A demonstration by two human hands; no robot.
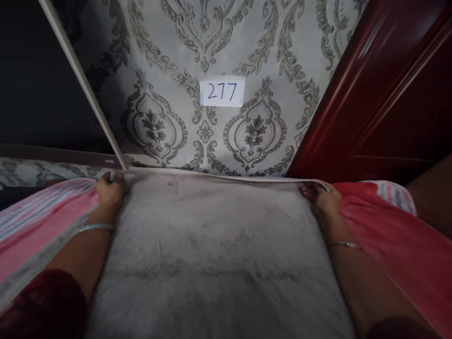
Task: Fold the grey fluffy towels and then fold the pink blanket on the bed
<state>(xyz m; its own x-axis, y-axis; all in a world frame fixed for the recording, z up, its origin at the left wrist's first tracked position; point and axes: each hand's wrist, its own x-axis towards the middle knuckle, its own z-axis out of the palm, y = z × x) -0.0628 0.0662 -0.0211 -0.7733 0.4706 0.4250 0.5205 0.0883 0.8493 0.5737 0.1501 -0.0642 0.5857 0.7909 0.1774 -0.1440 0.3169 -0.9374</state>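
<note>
A plush grey blanket (219, 235) hangs stretched between my hands, its upper edge running nearly level in front of the wall. My left hand (111, 186) is closed on that edge at the left. At the right, my right hand (319, 195) grips the same edge, fingers partly hidden behind the cloth. Beyond each hand, pink and red cloth (384, 235) with striped parts spreads outward; it looks like the blanket's other face. Faint dark creases cross the grey pile. Below, the blanket runs out of view.
Patterned wallpaper (205, 132) covers the wall ahead, with a white paper label (222, 91) reading 277 stuck on it. A dark screen-like panel (42, 84) with a pale frame stands at left. Glossy dark red wood (353, 94) rises at right.
</note>
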